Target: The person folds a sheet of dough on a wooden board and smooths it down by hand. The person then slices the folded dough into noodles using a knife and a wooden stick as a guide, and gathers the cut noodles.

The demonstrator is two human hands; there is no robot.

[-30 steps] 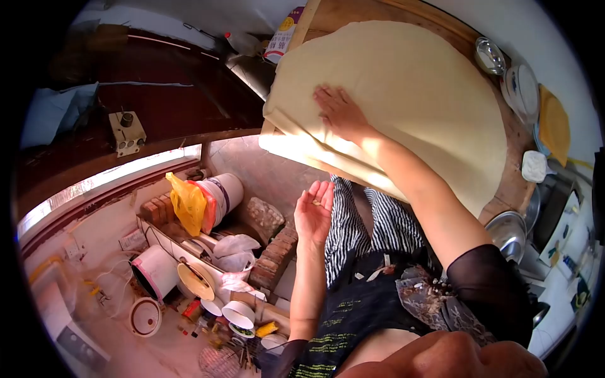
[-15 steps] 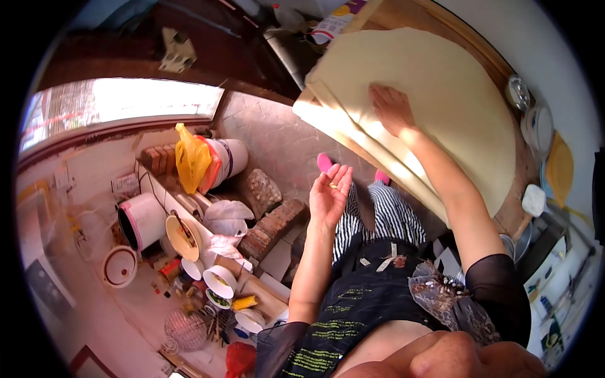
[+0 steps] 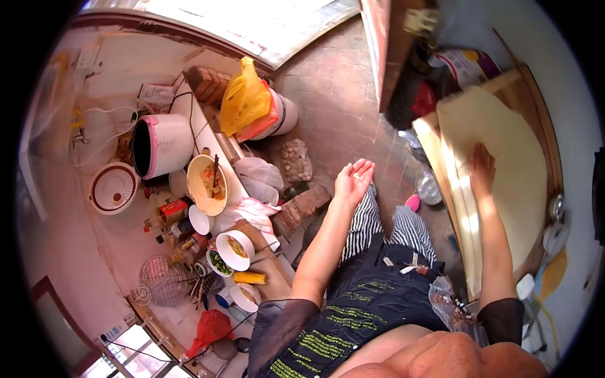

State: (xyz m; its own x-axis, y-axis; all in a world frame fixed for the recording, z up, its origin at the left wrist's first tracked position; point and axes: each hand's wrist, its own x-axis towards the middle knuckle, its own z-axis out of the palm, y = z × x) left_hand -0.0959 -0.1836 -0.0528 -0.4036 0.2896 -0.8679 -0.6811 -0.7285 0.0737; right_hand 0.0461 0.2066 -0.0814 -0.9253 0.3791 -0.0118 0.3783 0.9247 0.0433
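My left hand [image 3: 353, 181] is held palm up in front of my body, fingers stretched out and slightly cupped. A small pale bit shows on its palm, too small to name. My right hand [image 3: 483, 169] lies flat on a large, thin, pale sheet of rolled dough [image 3: 512, 142], fingers extended. Along its left side, the dough has a long folded edge [image 3: 463, 189] lit by sunlight. A wooden board [image 3: 541, 116] carries the sheet.
On the left, a counter holds a yellow bowl [image 3: 205, 170] with chopsticks, a white bowl of food [image 3: 230, 255], corn [image 3: 249, 277] and a rice cooker [image 3: 162, 146]. A yellow bag [image 3: 242, 101] sits on a bucket [image 3: 285, 113]. Bricks [image 3: 296, 217] stand near my legs.
My view has turned left, so the dough and board appear farther right and more of the counter shows. My left hand stays palm up; my right hand remains on the dough.
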